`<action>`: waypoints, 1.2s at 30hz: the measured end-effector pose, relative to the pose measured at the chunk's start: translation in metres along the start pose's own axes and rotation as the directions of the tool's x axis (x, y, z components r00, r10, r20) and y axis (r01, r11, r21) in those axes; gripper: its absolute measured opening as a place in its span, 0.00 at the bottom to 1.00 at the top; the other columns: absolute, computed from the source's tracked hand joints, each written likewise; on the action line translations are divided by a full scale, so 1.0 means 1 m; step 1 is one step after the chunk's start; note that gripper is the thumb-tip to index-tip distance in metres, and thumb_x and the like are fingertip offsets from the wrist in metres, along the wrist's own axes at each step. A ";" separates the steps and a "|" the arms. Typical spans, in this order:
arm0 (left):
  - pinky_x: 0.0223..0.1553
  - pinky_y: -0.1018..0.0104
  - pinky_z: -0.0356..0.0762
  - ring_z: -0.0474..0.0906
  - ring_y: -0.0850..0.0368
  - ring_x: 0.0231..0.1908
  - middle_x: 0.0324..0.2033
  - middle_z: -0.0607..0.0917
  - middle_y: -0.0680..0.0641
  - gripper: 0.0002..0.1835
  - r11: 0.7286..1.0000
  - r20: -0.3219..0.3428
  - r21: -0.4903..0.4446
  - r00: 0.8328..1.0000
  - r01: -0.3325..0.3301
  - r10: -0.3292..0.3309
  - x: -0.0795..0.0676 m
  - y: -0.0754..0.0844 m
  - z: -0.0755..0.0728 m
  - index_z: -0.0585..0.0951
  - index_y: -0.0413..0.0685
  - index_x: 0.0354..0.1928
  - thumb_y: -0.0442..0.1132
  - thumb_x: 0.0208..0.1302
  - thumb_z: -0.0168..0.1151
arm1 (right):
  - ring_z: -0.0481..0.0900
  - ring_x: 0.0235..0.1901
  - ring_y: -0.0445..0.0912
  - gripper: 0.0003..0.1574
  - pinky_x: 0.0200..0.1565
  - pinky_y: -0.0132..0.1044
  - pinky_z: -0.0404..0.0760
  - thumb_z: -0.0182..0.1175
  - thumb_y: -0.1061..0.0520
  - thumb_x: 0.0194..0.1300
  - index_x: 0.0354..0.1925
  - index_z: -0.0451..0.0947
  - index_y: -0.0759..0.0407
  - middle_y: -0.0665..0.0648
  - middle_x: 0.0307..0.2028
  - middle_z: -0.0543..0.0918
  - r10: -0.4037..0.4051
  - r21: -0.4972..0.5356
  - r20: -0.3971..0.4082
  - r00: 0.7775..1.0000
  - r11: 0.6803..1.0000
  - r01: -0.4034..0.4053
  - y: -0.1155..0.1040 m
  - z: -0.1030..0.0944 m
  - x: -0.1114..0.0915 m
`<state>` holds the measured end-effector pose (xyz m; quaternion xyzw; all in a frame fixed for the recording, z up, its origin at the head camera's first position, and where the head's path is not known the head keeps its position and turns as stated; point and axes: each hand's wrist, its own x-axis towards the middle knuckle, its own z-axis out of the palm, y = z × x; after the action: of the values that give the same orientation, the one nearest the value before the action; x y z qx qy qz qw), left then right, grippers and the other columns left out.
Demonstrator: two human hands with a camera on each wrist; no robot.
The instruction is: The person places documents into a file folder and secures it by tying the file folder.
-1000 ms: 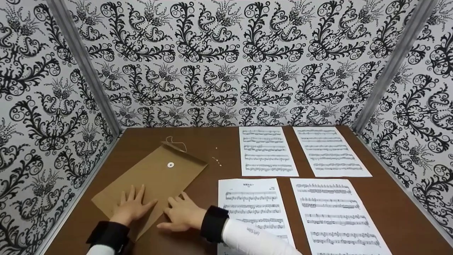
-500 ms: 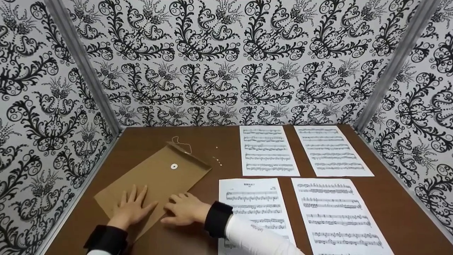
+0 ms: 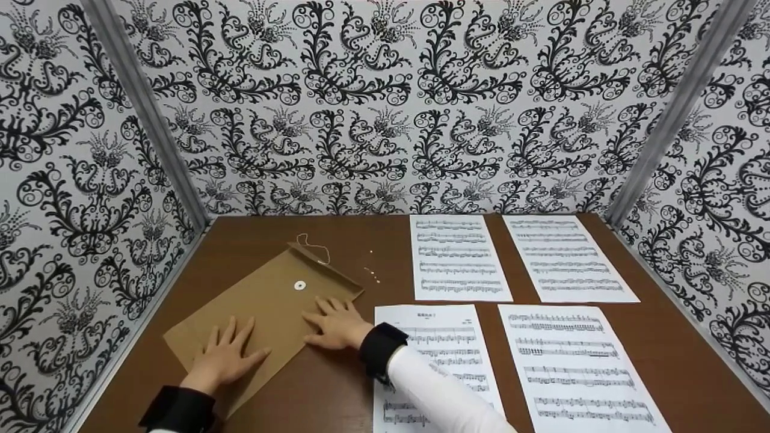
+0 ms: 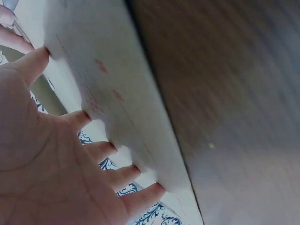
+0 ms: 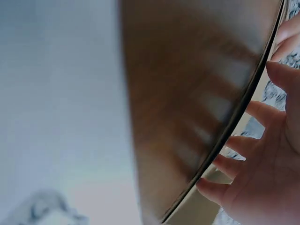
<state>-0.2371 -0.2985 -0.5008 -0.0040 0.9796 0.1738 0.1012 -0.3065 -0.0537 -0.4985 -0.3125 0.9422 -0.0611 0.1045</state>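
Note:
A brown kraft paper envelope lies aslant on the left of the table, its top end pointing away to the right. On it are a white button disc and, at the far edge, a loose pale string. My left hand rests on its near left part with fingers spread; in the left wrist view the fingertips touch the paper. My right hand touches the envelope's right edge with spread fingers, and the right wrist view shows its fingertips along that edge. Neither hand grips anything.
Several sheets of printed music lie on the right, among them a far sheet and a near sheet. My right forearm crosses another near sheet. Small pale flecks dot the brown table. Patterned walls enclose the back and sides.
My right hand has moved up and right along the envelope's edge, its fingers spreading onto the paper. The envelope appears slightly further right in the view. The left hand stays on it.

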 end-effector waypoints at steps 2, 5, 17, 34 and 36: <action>0.67 0.14 0.44 0.40 0.14 0.75 0.78 0.48 0.24 0.48 1.000 -0.004 -0.003 1.000 -0.003 0.003 0.000 0.000 0.000 0.56 0.43 0.80 0.67 0.70 0.54 | 0.54 0.81 0.55 0.40 0.79 0.58 0.56 0.48 0.29 0.74 0.78 0.58 0.33 0.53 0.82 0.55 0.020 0.004 -0.017 1.000 1.000 -0.020 0.007 0.000 0.003; 0.66 0.14 0.44 0.40 0.14 0.75 0.78 0.48 0.23 0.48 1.000 -0.005 -0.011 1.000 -0.007 0.007 0.000 -0.001 0.000 0.56 0.43 0.80 0.67 0.70 0.55 | 0.53 0.82 0.56 0.41 0.79 0.60 0.56 0.48 0.27 0.73 0.79 0.57 0.32 0.53 0.82 0.54 0.044 0.008 -0.032 0.999 0.999 -0.044 0.016 0.001 0.008; 0.67 0.14 0.44 0.40 0.14 0.75 0.78 0.48 0.23 0.50 1.000 0.018 -0.022 1.000 -0.020 0.021 0.000 -0.001 -0.004 0.57 0.43 0.79 0.68 0.67 0.57 | 0.52 0.82 0.60 0.44 0.77 0.67 0.54 0.52 0.25 0.69 0.78 0.58 0.28 0.53 0.83 0.52 0.115 0.053 0.022 0.993 0.992 -0.116 0.022 -0.003 0.007; 0.63 0.10 0.44 0.35 0.12 0.74 0.78 0.42 0.22 0.54 1.000 0.107 -0.019 0.994 0.015 -0.013 0.014 -0.003 -0.018 0.53 0.46 0.81 0.73 0.64 0.55 | 0.58 0.79 0.60 0.41 0.72 0.67 0.64 0.52 0.25 0.70 0.76 0.62 0.28 0.54 0.81 0.58 0.134 -0.009 0.047 0.990 0.991 -0.134 -0.001 -0.013 -0.020; 0.62 0.09 0.44 0.35 0.11 0.74 0.77 0.42 0.21 0.55 1.000 0.109 -0.017 0.994 0.014 -0.012 0.016 -0.003 -0.019 0.53 0.46 0.81 0.74 0.64 0.55 | 0.59 0.79 0.60 0.41 0.72 0.66 0.65 0.52 0.25 0.69 0.76 0.62 0.28 0.54 0.81 0.58 0.134 -0.018 0.048 0.990 0.991 -0.133 -0.004 -0.014 -0.024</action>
<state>-0.2566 -0.3072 -0.4880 -0.0016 0.9709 0.1819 0.1556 -0.2885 -0.0418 -0.4808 -0.2509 0.9585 -0.0396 0.1290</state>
